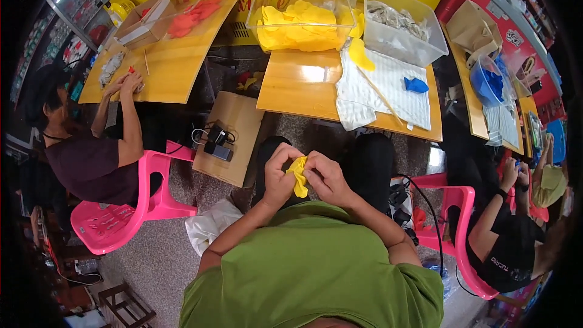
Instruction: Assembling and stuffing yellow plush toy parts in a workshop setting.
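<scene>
My left hand [280, 177] and my right hand [328, 176] meet above my lap. Between them they pinch a small crumpled piece of yellow fabric [299, 177], its lower end hanging below the fingers. My thumbs and fingertips press on its upper part, so some of it is hidden. Ahead, on the wooden table [297, 82], a clear plastic bin [300, 39] holds a heap of yellow fabric pieces [297, 19]. A flat yellow piece [361, 54] lies on a white ribbed cloth [388, 94] beside a thin wooden stick [379, 95] and a small blue piece [416, 85].
A second clear bin [401, 39] holds greyish-white material. A cardboard box [228, 140] with black adapters stands front left. On the left, a person [91, 140] sits in a pink chair [146, 194] at another table; two people work at the right near another pink chair [464, 225].
</scene>
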Demonstrator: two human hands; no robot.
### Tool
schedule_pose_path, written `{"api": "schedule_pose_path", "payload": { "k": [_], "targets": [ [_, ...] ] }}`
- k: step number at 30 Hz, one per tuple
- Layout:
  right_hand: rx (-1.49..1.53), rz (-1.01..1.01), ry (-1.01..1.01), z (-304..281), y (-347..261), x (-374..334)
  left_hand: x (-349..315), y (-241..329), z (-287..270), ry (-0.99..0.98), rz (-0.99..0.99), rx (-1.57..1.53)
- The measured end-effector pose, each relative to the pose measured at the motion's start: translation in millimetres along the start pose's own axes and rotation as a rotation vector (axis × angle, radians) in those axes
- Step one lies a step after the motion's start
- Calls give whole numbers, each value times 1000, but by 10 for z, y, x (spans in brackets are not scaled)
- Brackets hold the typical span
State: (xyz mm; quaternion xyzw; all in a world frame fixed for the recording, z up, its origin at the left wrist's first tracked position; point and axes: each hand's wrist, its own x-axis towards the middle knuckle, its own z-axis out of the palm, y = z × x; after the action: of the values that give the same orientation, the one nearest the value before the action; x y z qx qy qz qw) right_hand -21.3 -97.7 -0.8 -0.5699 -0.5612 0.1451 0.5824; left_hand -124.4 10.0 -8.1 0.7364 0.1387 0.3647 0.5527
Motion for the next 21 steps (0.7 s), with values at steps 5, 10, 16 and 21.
{"api": "schedule_pose_path", "payload": {
  "k": [5,10,16,21],
  "targets": [
    [32,18,-23,-20,-4,-15,-18,-50,-30,-122,-122,-178],
    [-127,-78,45,-18,50,-41,14,-17,3,-98,-19,84],
    [-215,-173,55,-34,20,7,16,67,24,-78,101,280],
    [-127,-22,58,-2,73,-44,14,55,13,6,43,225]
  ]
}}
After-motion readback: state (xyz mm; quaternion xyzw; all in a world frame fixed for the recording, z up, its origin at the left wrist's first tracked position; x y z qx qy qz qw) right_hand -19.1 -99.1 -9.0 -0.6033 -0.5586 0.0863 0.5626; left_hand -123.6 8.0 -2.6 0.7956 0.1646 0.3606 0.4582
